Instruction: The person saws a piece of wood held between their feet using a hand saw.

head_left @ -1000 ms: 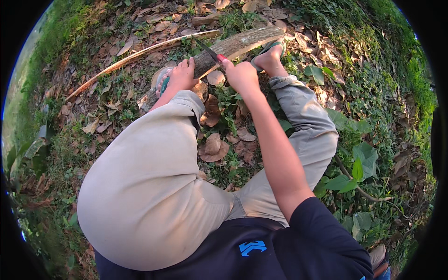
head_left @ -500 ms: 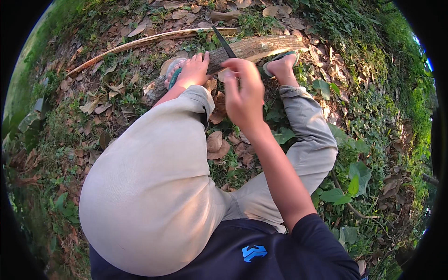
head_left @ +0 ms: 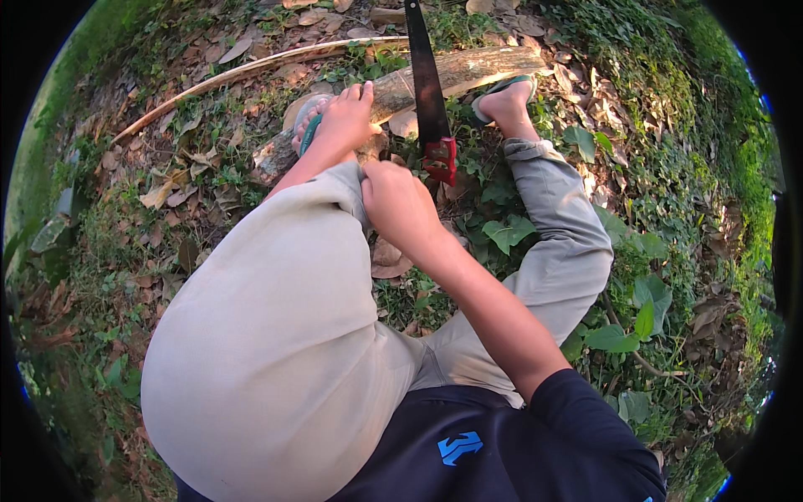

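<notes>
A rough log [head_left: 473,69] lies across the leaf-strewn ground in front of me. My left hand [head_left: 349,120] rests on its left part, fingers stretched out, beside my sandalled left foot [head_left: 309,125]. Across the log, right of that hand, is a handsaw with a dark blade [head_left: 428,88] and a red handle [head_left: 441,161] toward me. My right hand [head_left: 403,207] is off the saw, closed at the edge of my left trouser leg [head_left: 276,326]. Its fingertips are hidden, so whether it pinches the cloth cannot be seen.
A long thin strip of wood [head_left: 226,82] curves over the ground beyond the log at the left. My right foot [head_left: 504,102], in a sandal, is by the log's right end. Dry leaves, low green plants and a thin stick [head_left: 640,360] surround me.
My right hand has moved left and toward me, from beside the saw to my left trouser leg. The saw has turned, its blade now showing broadside. My left hand stays on the log.
</notes>
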`<state>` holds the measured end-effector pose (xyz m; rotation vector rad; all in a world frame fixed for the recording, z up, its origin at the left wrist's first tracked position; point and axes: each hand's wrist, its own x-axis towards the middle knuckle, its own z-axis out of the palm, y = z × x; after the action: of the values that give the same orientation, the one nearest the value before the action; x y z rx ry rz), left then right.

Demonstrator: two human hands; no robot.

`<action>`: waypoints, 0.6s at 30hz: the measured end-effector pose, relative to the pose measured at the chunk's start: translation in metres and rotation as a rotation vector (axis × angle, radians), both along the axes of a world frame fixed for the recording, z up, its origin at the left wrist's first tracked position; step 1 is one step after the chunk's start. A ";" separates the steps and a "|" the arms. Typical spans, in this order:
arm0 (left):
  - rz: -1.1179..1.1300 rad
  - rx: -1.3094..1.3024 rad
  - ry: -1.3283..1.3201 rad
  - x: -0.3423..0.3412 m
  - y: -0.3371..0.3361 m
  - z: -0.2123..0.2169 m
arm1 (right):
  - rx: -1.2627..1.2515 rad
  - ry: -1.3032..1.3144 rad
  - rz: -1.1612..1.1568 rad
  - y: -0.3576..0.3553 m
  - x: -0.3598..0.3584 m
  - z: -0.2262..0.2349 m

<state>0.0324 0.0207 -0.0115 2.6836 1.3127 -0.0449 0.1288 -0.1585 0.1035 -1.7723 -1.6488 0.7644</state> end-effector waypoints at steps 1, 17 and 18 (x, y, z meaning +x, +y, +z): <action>0.023 -0.003 0.037 -0.002 -0.001 0.004 | -0.009 0.058 -0.036 -0.013 0.002 0.002; -0.006 -0.067 0.081 0.008 0.000 0.015 | -0.259 0.099 -0.509 -0.029 0.099 -0.182; -0.005 -0.055 0.101 0.009 0.000 0.013 | -0.214 0.131 -0.520 -0.032 0.098 -0.178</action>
<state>0.0413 0.0207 0.0018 2.6699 1.3123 -0.2160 0.2271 -0.1904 -0.0740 -2.1226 -0.9800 0.8060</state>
